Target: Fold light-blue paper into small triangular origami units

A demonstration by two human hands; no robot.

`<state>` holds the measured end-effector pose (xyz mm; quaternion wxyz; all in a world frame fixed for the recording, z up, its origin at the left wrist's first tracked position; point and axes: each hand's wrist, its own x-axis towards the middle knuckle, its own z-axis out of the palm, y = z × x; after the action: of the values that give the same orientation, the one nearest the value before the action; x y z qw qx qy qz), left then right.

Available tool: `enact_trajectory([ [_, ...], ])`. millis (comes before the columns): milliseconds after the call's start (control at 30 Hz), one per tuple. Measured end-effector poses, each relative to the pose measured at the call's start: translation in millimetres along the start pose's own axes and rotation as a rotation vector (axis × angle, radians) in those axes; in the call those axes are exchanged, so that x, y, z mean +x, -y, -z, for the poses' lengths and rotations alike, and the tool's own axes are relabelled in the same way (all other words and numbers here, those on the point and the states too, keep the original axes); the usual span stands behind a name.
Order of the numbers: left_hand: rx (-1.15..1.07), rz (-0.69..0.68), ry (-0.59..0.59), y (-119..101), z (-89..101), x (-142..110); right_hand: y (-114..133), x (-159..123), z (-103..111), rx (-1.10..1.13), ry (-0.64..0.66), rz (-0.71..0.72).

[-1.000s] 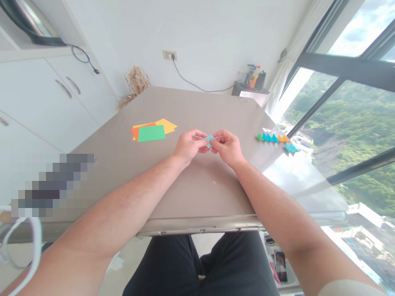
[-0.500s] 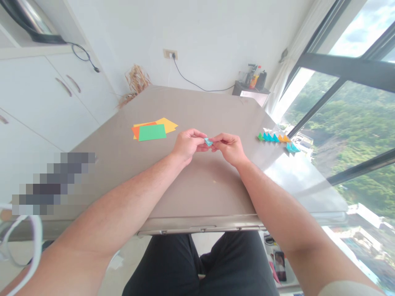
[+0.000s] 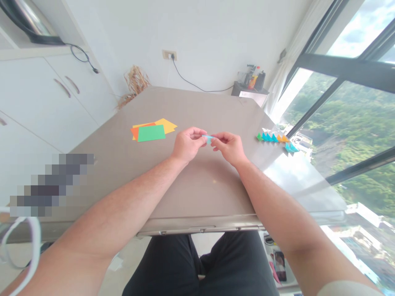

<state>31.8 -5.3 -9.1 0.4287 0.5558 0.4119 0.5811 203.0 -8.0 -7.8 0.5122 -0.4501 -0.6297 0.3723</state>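
Observation:
A small folded light-blue paper piece (image 3: 208,138) is pinched between both of my hands above the middle of the grey table (image 3: 191,185). My left hand (image 3: 187,144) grips its left side with curled fingers. My right hand (image 3: 228,146) pinches its right side with thumb and fingertips. Most of the paper is hidden by my fingers.
A stack of green, orange and yellow paper sheets (image 3: 152,130) lies to the left on the table. A row of folded teal, green and orange paper triangles (image 3: 274,139) sits at the right edge by the window. A side table with bottles (image 3: 251,84) stands beyond the far corner.
Both hands have turned the blue paper piece between the fingers and lifted it slightly; it now shows as a thinner edge. The arms have stayed in place.

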Motion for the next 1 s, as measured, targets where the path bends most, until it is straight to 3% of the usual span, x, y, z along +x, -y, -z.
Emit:
enact_trajectory([
  [200,0.103,-0.085,0.0,5.1,3.2,2.7,3.6,-2.1,0.4,-0.039,0.005,0.002],
  [633,0.135,-0.088,-0.011,0.4,2.6,2.0,2.7,-2.7,-0.4,0.022,0.0,-0.038],
  [1000,0.112,-0.095,-0.023,0.3,1.4,0.6,1.8,-2.7,-0.3,0.012,0.019,0.013],
])
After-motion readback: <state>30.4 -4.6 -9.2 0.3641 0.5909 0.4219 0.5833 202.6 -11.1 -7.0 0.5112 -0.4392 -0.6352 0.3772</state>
